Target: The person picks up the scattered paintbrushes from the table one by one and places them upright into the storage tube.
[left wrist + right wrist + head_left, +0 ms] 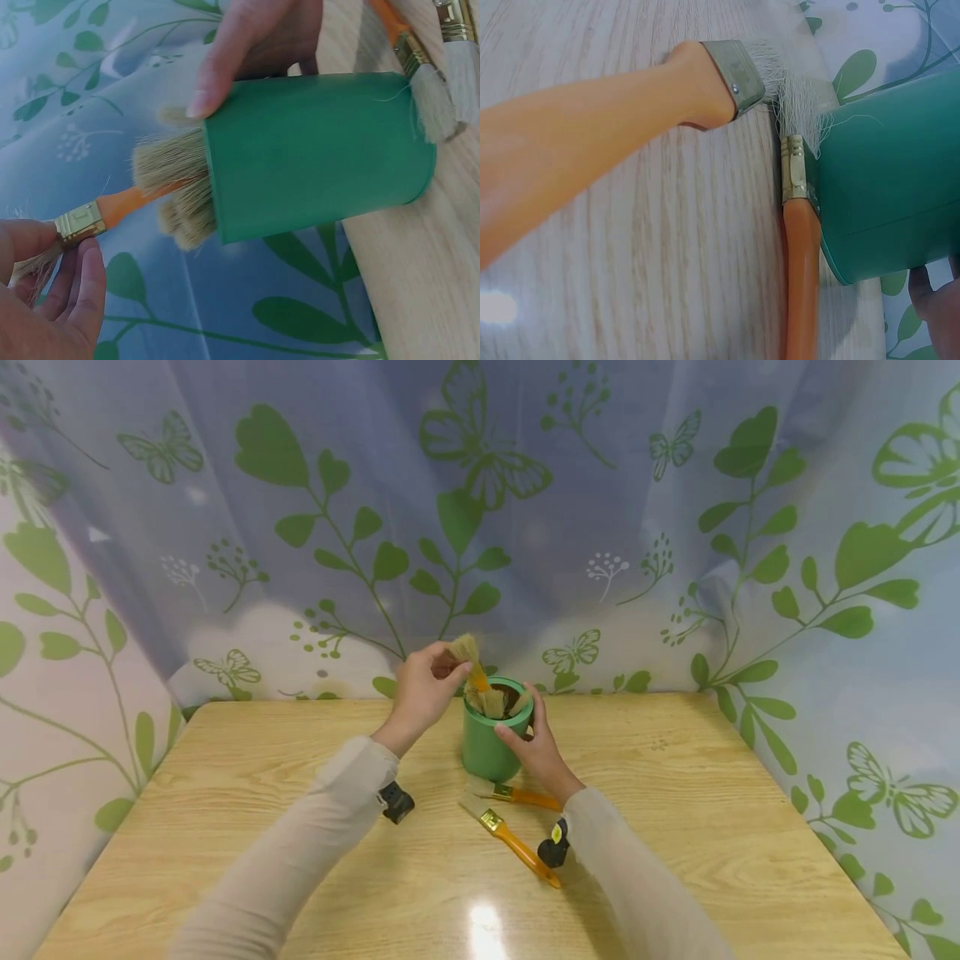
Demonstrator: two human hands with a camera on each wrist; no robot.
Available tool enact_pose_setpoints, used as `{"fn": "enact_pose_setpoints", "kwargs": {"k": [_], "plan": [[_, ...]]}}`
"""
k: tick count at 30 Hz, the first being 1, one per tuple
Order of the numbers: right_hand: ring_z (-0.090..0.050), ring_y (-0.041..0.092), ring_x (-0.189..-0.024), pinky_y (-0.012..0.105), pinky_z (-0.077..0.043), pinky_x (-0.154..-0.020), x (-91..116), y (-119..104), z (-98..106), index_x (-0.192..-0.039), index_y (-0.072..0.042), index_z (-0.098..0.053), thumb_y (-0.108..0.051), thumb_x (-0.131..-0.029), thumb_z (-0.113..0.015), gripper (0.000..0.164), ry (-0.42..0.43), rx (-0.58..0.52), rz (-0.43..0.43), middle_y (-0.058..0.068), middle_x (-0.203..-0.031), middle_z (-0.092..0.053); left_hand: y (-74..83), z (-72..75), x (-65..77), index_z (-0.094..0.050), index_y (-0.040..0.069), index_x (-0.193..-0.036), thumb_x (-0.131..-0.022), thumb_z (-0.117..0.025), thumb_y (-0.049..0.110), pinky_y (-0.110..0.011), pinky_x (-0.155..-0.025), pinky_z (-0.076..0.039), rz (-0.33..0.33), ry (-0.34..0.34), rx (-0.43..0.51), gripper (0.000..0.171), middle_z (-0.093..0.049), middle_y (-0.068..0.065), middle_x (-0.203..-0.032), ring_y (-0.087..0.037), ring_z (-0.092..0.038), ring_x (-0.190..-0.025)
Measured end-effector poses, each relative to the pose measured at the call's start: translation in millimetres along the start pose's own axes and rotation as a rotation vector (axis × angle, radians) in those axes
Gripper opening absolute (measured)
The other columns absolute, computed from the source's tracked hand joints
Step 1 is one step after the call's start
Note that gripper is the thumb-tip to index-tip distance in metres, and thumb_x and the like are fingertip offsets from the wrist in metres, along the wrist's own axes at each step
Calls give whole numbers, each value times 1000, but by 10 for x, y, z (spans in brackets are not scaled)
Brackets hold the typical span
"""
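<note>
A green cylindrical cup (pixel 489 750) stands on the table, with several paintbrushes inside, bristles up. My left hand (pixel 426 685) pinches a paintbrush (pixel 124 206) by its metal collar and bristles. That brush's orange handle points down into the cup's mouth among the other bristles (pixel 172 161); its end is hidden. With thumb and fingers spread round the rim, my right hand (pixel 537 745) grips the cup from the right. Two more paintbrushes lie before the cup: one (pixel 529 857) slants toward me, the other (pixel 528 798) sits close to the cup's base, partly behind my right wrist.
The wooden table (pixel 262 802) reaches back to a curtain (pixel 360 468) printed with green leaves and butterflies. Black devices are strapped to both wrists, one (pixel 397 803) on the left and one (pixel 553 845) on the right. A bright light reflection lies near the table's front.
</note>
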State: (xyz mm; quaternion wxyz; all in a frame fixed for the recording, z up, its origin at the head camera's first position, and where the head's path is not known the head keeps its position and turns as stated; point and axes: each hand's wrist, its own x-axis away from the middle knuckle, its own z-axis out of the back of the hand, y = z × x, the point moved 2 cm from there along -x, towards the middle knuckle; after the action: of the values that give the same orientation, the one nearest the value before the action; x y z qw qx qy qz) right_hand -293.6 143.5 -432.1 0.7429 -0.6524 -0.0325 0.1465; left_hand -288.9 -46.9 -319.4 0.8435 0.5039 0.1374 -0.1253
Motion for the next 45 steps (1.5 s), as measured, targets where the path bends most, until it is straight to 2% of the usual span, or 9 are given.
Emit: {"fn": "enact_pose_setpoints", "kwargs": {"k": [4, 10, 19, 27, 36, 41, 45], "plan": [[-26, 31, -139, 57, -31, -108, 3, -12, -7, -153, -31, 1, -24, -97, -56, 81, 2, -3, -7, 12, -154, -19, -38, -61, 17, -66, 8, -119, -94, -64, 20, -37, -78, -56, -7, -24, -18, 28, -71, -10, -102, -24, -67, -90], [-26, 31, -139, 56, -31, -109, -2, -5, -3, -153, -31, 2, -24, -97, -56, 81, 3, -3, -14, 12, -154, -19, -103, -82, 39, -61, 6, -126, -94, -63, 15, -37, -89, -53, -3, -54, 46, 33, -67, -14, -116, -26, -65, -103], [-24, 30, -140, 57, -31, -108, 10, -16, -5, -153, -31, 1, -25, -97, -56, 80, -4, 3, -3, 9, -155, -18, -294, 16, 140, -60, 3, -127, -93, -64, 14, -38, -91, -53, 16, -66, 64, 36, -66, -16, -116, -28, -64, -106], [-23, 29, -141, 56, -30, -109, 22, -34, -9, -153, -30, 1, -24, -98, -56, 80, 1, 20, -1, 9, -157, -14, -528, 99, 311, -62, 2, -125, -92, -65, 14, -38, -86, -55, 90, -105, 49, 35, -67, -15, -116, -30, -65, -104], [-25, 30, -140, 56, -32, -108, 29, -48, -18, -153, -28, 1, -23, -98, -55, 79, -2, 23, 12, 11, -156, -15, -744, 60, 538, -62, 4, -125, -92, -66, 16, -37, -86, -55, 199, -234, 33, 36, -66, -14, -119, -27, -65, -104], [-25, 31, -140, 57, -33, -107, 31, -52, -19, -153, -27, 1, -22, -98, -55, 79, -2, 21, 18, 12, -156, -16, -845, -47, 657, -64, -1, -121, -90, -68, 12, -35, -85, -55, 193, -309, 55, 33, -66, -17, -117, -29, -65, -103], [-26, 31, -139, 57, -33, -107, 31, -42, -17, -153, -27, 1, -22, -98, -55, 79, -1, 22, 22, 12, -155, -18, -935, -177, 752, -63, -4, -121, -88, -69, 9, -38, -89, -53, 162, -409, 92, 35, -64, -19, -119, -32, -63, -107]]}}
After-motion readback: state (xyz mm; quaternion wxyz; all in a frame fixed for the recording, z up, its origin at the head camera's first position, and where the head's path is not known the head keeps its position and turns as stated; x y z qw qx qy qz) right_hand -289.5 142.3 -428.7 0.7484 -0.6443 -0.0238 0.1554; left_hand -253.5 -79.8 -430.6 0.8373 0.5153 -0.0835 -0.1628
